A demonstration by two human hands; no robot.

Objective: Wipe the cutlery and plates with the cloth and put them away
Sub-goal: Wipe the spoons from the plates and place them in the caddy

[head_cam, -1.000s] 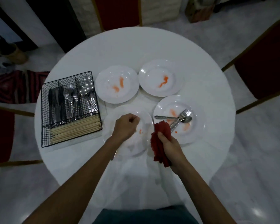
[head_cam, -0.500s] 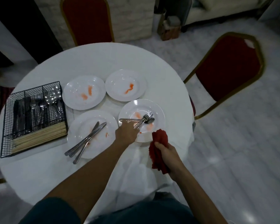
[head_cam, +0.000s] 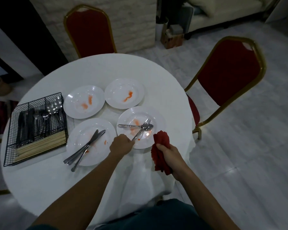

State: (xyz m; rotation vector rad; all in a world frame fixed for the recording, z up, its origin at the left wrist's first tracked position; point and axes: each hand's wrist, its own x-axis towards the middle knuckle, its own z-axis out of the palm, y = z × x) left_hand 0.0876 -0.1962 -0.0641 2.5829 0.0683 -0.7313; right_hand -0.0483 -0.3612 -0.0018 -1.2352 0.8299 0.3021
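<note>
Several white plates smeared with orange sauce lie on the round white table (head_cam: 153, 75). On the near right plate (head_cam: 158, 120) rest a fork (head_cam: 142, 128) and a spoon (head_cam: 135, 126). My left hand (head_cam: 121, 144) is closed on the fork's handle end at that plate's near rim. My right hand (head_cam: 167, 152) grips a crumpled red cloth (head_cam: 160, 141) just right of the plate. The near left plate (head_cam: 83, 140) carries three knives (head_cam: 86, 146). Two more stained plates, the far left one (head_cam: 84, 101) and the far right one (head_cam: 124, 92), hold no cutlery.
A black wire cutlery basket (head_cam: 35, 128) with knives, forks, spoons and chopsticks stands at the table's left edge. Red chairs with gold frames stand behind the table (head_cam: 90, 30) and to its right (head_cam: 226, 75). The white tablecloth hangs down toward my lap.
My left hand moved from the near left plate, leaving the knives uncovered, over to the near right plate and closed on the fork's handle. The view swung to the right.
</note>
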